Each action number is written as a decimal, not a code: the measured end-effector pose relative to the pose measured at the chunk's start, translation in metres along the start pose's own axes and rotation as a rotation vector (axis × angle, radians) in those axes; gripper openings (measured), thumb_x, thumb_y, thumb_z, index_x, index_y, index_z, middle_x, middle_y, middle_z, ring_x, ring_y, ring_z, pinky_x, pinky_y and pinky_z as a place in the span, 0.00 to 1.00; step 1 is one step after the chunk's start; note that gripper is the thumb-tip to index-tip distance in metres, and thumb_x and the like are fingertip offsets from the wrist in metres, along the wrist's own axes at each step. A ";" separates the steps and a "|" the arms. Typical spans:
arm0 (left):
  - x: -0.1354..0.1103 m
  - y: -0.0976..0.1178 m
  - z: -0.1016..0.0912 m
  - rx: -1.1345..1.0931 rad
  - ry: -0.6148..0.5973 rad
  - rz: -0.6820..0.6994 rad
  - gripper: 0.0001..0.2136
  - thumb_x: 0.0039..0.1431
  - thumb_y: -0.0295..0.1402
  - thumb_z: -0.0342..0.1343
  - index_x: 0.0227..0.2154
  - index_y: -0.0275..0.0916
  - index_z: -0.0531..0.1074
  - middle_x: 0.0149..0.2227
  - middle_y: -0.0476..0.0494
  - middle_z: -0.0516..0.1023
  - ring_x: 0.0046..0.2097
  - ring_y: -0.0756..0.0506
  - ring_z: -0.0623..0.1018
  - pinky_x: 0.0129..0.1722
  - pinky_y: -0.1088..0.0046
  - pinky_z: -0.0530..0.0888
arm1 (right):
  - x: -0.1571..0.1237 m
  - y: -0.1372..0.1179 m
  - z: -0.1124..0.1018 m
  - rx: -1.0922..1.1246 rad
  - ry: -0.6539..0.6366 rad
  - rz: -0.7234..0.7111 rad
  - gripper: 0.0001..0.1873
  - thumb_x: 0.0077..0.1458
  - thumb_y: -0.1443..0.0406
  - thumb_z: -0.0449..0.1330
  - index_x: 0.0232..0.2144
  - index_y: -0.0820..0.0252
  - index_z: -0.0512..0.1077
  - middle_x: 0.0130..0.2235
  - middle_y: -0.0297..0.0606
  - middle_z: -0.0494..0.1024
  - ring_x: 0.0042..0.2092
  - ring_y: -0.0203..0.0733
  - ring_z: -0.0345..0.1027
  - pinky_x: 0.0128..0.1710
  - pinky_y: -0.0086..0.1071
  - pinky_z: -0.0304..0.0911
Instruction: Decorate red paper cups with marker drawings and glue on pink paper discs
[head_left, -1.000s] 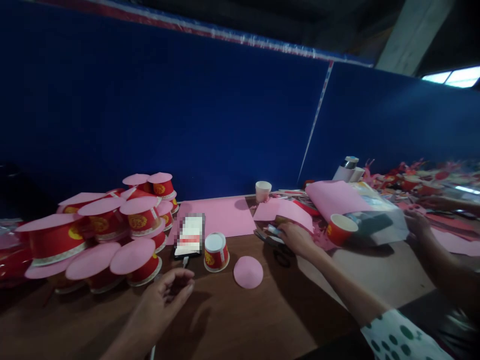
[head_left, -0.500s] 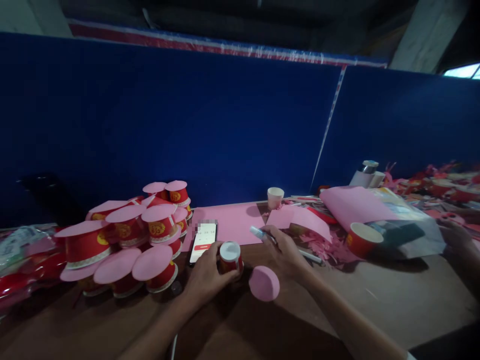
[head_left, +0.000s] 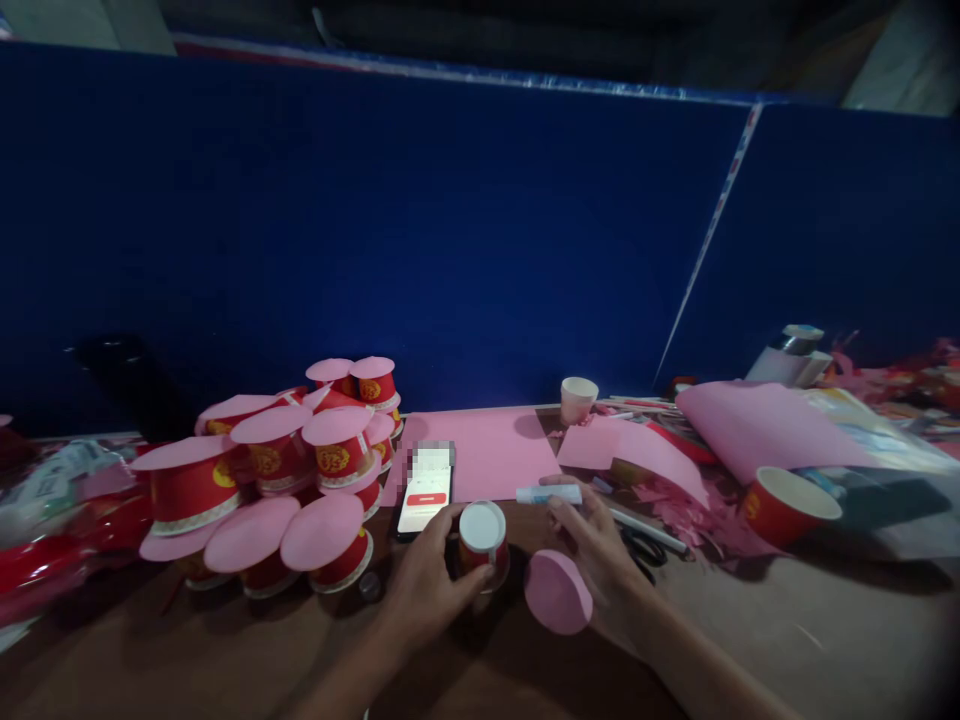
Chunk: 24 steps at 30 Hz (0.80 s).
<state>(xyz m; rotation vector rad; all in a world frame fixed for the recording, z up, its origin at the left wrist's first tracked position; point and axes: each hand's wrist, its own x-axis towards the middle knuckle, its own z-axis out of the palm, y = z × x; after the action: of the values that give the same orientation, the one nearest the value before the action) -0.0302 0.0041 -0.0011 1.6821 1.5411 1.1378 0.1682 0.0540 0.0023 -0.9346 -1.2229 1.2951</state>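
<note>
In the head view, my left hand (head_left: 429, 585) curls around a red cup (head_left: 482, 530) that sits upside down on the brown desk (head_left: 517, 680), its white base facing up. My thumb lies across the near side of the cup and my fingers bend around its left side. My right hand (head_left: 596, 550) pinches a pale tube (head_left: 546, 495) between thumb and fingers, holding it about level, to the right of the cup and apart from it. A pink paper disc (head_left: 556, 592) is just below my right hand, partly overlapped by it in the view; I cannot tell whether they touch.

Beyond my left hand, a phone (head_left: 425, 490) with its screen lit lies near a flat pink sheet (head_left: 487, 450). To the left is a cluster of red cups with pink paper tops (head_left: 322, 545), some set on top of others, and a small dark round piece (head_left: 369, 587) lies near the closest ones. A pale cup (head_left: 578, 400) stands upright behind the sheet. Right of my right hand I see black-handled scissors (head_left: 646, 548), partly hidden, then crumpled pink scraps (head_left: 694, 510) and an open red paper cup (head_left: 772, 512), beside a curved pink sheet (head_left: 757, 425). A blue partition (head_left: 420, 230) rises behind the desk.
</note>
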 end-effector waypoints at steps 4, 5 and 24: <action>-0.003 0.000 -0.002 -0.012 0.013 0.001 0.25 0.41 0.32 0.63 0.47 0.43 0.69 0.48 0.40 0.74 0.51 0.35 0.71 0.52 0.58 0.64 | -0.004 0.001 0.000 -0.114 0.066 -0.074 0.12 0.51 0.58 0.60 0.37 0.58 0.70 0.28 0.32 0.69 0.27 0.35 0.59 0.26 0.27 0.56; -0.003 0.001 -0.002 -0.001 0.006 -0.001 0.25 0.41 0.33 0.63 0.47 0.43 0.69 0.48 0.40 0.74 0.50 0.34 0.70 0.52 0.57 0.63 | -0.005 0.001 0.000 -0.144 0.076 -0.099 0.12 0.51 0.58 0.60 0.36 0.58 0.70 0.29 0.33 0.69 0.28 0.36 0.60 0.26 0.27 0.56; -0.014 0.003 0.004 0.084 -0.137 0.123 0.29 0.48 0.28 0.58 0.56 0.43 0.62 0.55 0.40 0.69 0.55 0.38 0.68 0.55 0.61 0.63 | -0.013 0.011 -0.009 -0.253 0.150 -0.266 0.11 0.56 0.59 0.55 0.39 0.58 0.67 0.29 0.35 0.69 0.28 0.36 0.61 0.28 0.30 0.59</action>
<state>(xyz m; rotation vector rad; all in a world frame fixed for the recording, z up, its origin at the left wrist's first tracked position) -0.0246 -0.0091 -0.0033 1.8923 1.4356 1.0072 0.1766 0.0437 -0.0119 -0.9910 -1.3611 0.8593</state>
